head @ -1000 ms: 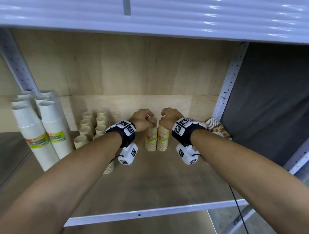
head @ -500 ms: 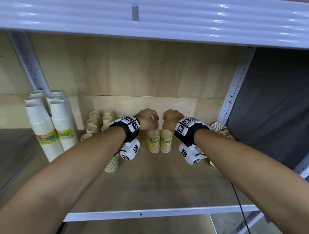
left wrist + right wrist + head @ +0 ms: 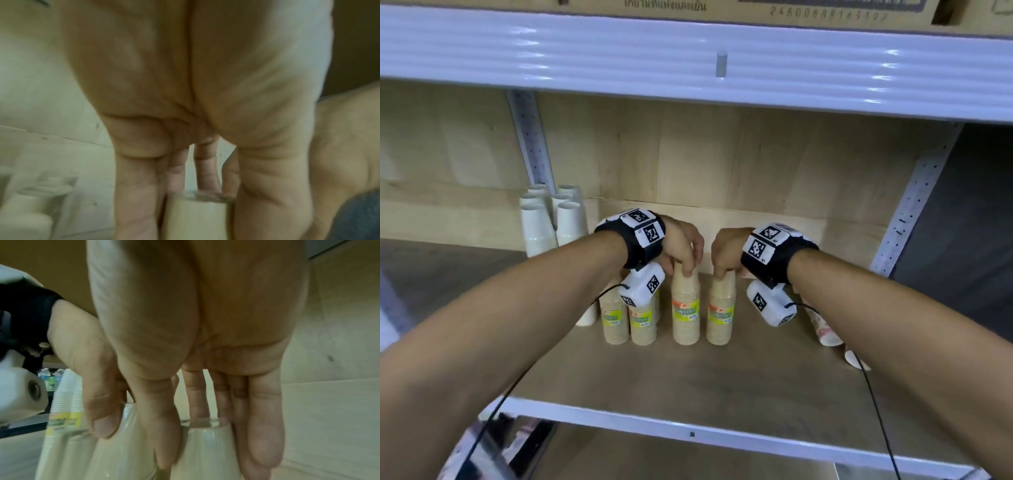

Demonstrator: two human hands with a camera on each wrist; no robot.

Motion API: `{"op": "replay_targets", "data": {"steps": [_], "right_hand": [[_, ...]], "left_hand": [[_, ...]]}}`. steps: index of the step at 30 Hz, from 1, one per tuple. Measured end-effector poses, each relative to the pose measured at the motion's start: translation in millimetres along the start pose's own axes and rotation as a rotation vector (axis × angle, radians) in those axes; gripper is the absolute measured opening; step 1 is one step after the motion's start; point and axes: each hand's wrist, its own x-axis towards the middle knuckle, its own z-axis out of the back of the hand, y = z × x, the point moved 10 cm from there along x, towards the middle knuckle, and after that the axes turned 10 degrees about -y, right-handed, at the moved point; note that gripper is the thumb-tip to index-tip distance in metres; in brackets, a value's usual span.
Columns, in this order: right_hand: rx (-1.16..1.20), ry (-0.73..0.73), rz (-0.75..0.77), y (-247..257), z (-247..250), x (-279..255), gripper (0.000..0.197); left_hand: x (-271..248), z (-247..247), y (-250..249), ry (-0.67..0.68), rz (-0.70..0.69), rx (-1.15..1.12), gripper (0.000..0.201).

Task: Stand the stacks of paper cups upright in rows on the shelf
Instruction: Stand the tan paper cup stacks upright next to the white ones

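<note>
Two tan paper-cup stacks with yellow-green labels stand upright side by side on the wooden shelf (image 3: pixel 722 383). My left hand (image 3: pixel 688 263) grips the top of the left stack (image 3: pixel 686 308), and my right hand (image 3: pixel 722 267) grips the top of the right stack (image 3: pixel 720 311). In the left wrist view, fingers (image 3: pixel 135 203) and thumb curl round the stack's top (image 3: pixel 195 219). The right wrist view shows fingers (image 3: pixel 265 434) wrapped round the right stack (image 3: pixel 207 451), with the left stack (image 3: pixel 123 451) beside it.
More tan stacks (image 3: pixel 628 322) stand just left of the held pair. Tall white cup stacks (image 3: pixel 551 222) are at the back left. Patterned cups (image 3: pixel 823 329) lie on their side at the right, under my right forearm. The white front rail (image 3: pixel 688 430) edges the shelf.
Both hands keep their grip on the stack tops. The held pair now stands closer to the tan stacks on the left, and the head view has shifted.
</note>
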Motion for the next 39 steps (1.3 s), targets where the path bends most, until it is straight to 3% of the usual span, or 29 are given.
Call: {"op": "replay_targets", "data": {"steps": [10, 15, 18, 34, 39], "right_hand": [[0.189, 0.206, 0.123, 86, -25, -18, 0.029], [0.243, 0.155, 0.175, 118, -21, -25, 0.022], [0.279, 0.132, 0.184, 132, -21, -26, 0.024], [0.237, 0.094, 0.224, 154, -37, -22, 0.033], [0.281, 0.115, 0.215, 151, -33, -21, 0.031]], "left_hand": [[-64, 2, 61, 0.086, 0.129, 0.034, 0.029], [-86, 7, 92, 0.042, 0.186, 0.021, 0.028], [-93, 8, 107, 0.027, 0.203, 0.042, 0.037], [-90, -3, 118, -0.033, 0.154, 0.158, 0.037], [-93, 5, 116, -0.011, 0.153, 0.134, 0.025]]}}
